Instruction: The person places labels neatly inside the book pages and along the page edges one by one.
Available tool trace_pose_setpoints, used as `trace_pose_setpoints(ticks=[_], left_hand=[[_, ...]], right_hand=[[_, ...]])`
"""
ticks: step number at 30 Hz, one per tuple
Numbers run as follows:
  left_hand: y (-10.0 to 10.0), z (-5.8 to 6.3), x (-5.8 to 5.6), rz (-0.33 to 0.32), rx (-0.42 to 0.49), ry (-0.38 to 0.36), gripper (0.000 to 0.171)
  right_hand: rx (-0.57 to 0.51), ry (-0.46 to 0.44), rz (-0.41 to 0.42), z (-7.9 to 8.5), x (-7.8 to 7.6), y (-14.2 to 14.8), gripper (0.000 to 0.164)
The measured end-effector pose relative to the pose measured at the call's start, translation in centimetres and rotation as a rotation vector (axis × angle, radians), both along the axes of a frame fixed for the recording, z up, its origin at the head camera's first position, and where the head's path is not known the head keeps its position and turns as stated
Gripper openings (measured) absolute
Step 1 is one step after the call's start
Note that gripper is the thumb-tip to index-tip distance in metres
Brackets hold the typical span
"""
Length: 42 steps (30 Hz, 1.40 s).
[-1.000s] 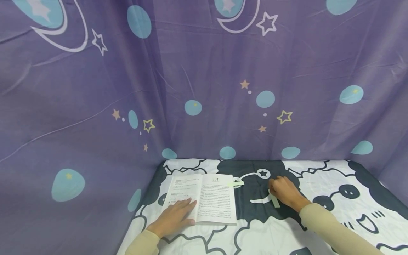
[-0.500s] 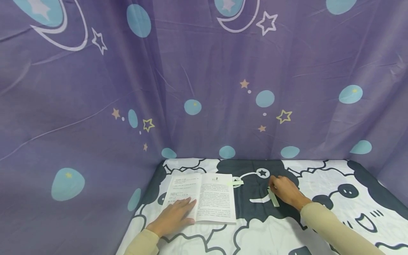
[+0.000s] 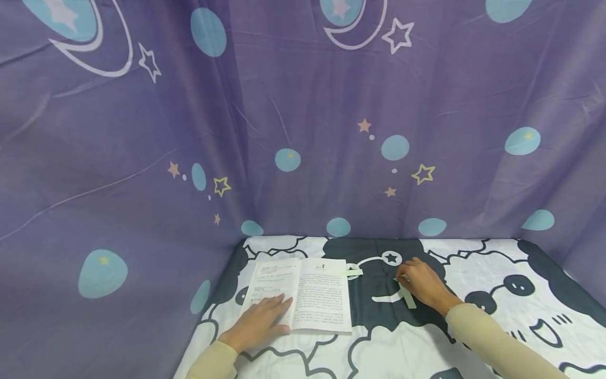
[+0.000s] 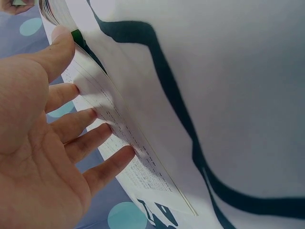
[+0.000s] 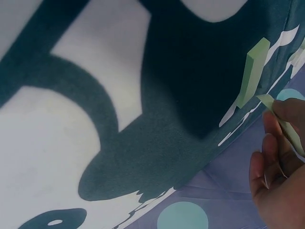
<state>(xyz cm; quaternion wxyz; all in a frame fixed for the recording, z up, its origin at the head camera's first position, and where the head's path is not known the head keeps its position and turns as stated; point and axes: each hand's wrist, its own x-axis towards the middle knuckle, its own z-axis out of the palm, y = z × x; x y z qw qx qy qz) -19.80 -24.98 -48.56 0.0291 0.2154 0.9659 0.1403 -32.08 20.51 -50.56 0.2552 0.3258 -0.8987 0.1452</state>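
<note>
An open book (image 3: 322,302) lies on the patterned cloth, printed pages facing up. My left hand (image 3: 265,318) rests on its left page, fingers spread and nearly straight; in the left wrist view the fingertips (image 4: 126,151) lie along the page. To the right of the book, my right hand (image 3: 423,284) pinches a thin pale green sticky note strip (image 5: 284,130) between thumb and forefinger. Just below that hand is a narrow pale green sticky note pad (image 5: 254,71) on the dark part of the cloth. Another pale green sticky strip (image 3: 351,272) sticks out from the book's right edge.
The black-and-white cartoon cloth (image 3: 397,347) covers the surface under everything. A purple curtain (image 3: 322,189) with stars and blue spots hangs behind and along the sides.
My right hand's fingertips have shifted slightly left and up from the pad, the fist loosening into a pinch. The left hand and the book stay put.
</note>
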Motion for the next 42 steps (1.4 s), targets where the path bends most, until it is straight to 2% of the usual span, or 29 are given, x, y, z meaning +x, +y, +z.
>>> trace_pose_setpoints(ticks=[9,16,23,31,42], left_hand=[[0.1,0.1,0.1,0.0,0.002,0.001,0.07],[0.1,0.0,0.1,-0.003,-0.006,0.005,0.07],[0.0,0.0,0.2,-0.008,-0.006,0.002,0.069],[0.0,0.1,0.1,-0.009,-0.005,-0.004,0.069],[0.0,0.1,0.1,-0.002,-0.024,0.003,0.07]], right_hand=[[0.04,-0.036,-0.018,0.4,0.1,-0.6,0.017],[0.069,0.039,0.016,0.5,0.1,-1.5,0.022],[0.078,0.073,0.039,0.7,0.1,-2.7,0.022],[0.038,0.155,0.072,0.7,0.0,-3.7,0.028],[0.041,0.12,0.083,0.6,-0.1,-6.1,0.024]])
